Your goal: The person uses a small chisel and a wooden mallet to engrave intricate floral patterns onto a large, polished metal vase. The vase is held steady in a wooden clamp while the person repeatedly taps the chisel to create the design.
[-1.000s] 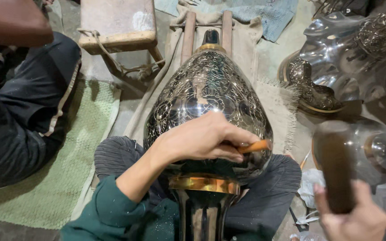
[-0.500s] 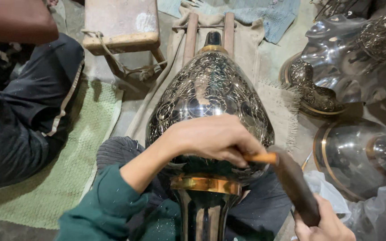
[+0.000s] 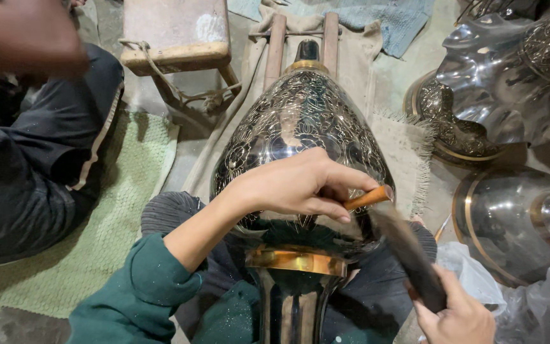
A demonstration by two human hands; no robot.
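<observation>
A large engraved metal vase (image 3: 300, 127) lies across my lap, its pointed end resting between two wooden rails (image 3: 275, 44). My left hand (image 3: 294, 185) rests on its belly and pinches an orange-handled chisel (image 3: 367, 198) against the surface. My right hand (image 3: 456, 315), at the lower right, grips a dark wooden mallet (image 3: 408, 255) whose blurred head sits just behind the chisel's end. A brass band (image 3: 295, 260) rings the vase's neck near me.
Another person in dark clothes (image 3: 33, 178) sits at the left, their hand blurred at the top left. A wooden stool (image 3: 176, 35) stands behind. Shiny engraved metal vessels (image 3: 510, 83) and a round metal piece (image 3: 523, 220) crowd the right. A green mat (image 3: 116, 216) covers the floor.
My right hand has swung the mallet down from upright at the right to the chisel's end. My left hand stays on the vase with the chisel.
</observation>
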